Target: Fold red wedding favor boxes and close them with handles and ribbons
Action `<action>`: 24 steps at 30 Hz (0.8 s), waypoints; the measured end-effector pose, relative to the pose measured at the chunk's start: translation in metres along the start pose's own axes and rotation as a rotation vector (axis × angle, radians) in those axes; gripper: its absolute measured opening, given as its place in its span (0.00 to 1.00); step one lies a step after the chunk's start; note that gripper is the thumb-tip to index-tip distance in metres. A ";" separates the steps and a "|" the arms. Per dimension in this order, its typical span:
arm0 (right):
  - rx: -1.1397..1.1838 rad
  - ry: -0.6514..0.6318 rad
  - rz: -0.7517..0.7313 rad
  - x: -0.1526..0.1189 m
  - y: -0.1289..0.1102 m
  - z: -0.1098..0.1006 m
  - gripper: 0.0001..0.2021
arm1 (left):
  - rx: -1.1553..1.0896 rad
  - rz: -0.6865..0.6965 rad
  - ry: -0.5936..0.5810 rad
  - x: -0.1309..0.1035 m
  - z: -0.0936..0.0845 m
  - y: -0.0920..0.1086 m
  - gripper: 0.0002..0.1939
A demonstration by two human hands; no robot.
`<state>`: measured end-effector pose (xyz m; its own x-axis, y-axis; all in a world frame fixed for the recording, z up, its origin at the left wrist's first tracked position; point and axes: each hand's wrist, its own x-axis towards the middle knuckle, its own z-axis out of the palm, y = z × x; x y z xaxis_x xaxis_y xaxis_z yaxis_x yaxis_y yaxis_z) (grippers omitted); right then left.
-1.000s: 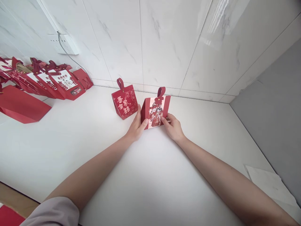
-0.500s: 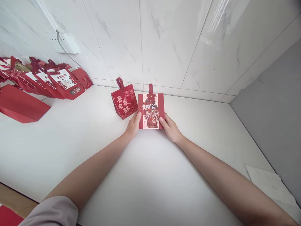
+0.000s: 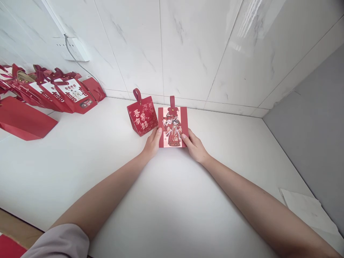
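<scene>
A red gift box (image 3: 174, 132) with two printed figures in traditional dress and a red strap at its top faces me near the wall. My left hand (image 3: 153, 143) grips its left edge, thumb on the front. On the right edge, my right hand (image 3: 196, 146) holds it with the thumb over the front and the fingers behind. Just left of it stands a second red box (image 3: 142, 115) with white characters and a loop handle, close to my left fingers. The fingers behind the held box are hidden.
Several red gift boxes (image 3: 71, 94) crowd the left back, with a plain red one (image 3: 28, 120) before them. A cable (image 3: 77, 61) runs down from a wall socket (image 3: 76, 49). White sheets (image 3: 309, 209) lie at the right edge of the white table (image 3: 166, 208).
</scene>
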<state>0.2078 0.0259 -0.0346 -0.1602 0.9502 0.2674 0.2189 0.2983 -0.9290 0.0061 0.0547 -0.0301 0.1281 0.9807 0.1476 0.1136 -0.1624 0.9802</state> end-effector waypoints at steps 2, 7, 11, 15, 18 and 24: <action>-0.004 0.000 0.002 0.000 0.000 0.000 0.25 | 0.000 0.003 -0.001 0.000 0.000 0.000 0.29; 0.000 -0.007 0.007 0.000 0.001 0.000 0.26 | 0.014 0.011 0.000 0.000 0.000 -0.001 0.29; 0.022 -0.013 -0.011 -0.001 0.002 -0.001 0.26 | -0.006 0.004 -0.008 0.000 0.000 0.000 0.30; 0.040 -0.007 -0.008 -0.001 0.002 0.000 0.26 | -0.018 0.004 -0.010 -0.001 0.000 0.001 0.30; 0.034 -0.002 -0.001 -0.001 0.001 0.000 0.26 | -0.018 -0.006 -0.008 -0.001 0.000 0.003 0.31; 0.021 -0.002 -0.001 -0.001 0.000 0.000 0.26 | -0.008 -0.017 -0.001 -0.001 0.000 0.003 0.31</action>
<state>0.2080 0.0250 -0.0350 -0.1626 0.9496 0.2679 0.1989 0.2975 -0.9338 0.0067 0.0528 -0.0277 0.1269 0.9832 0.1311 0.1079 -0.1451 0.9835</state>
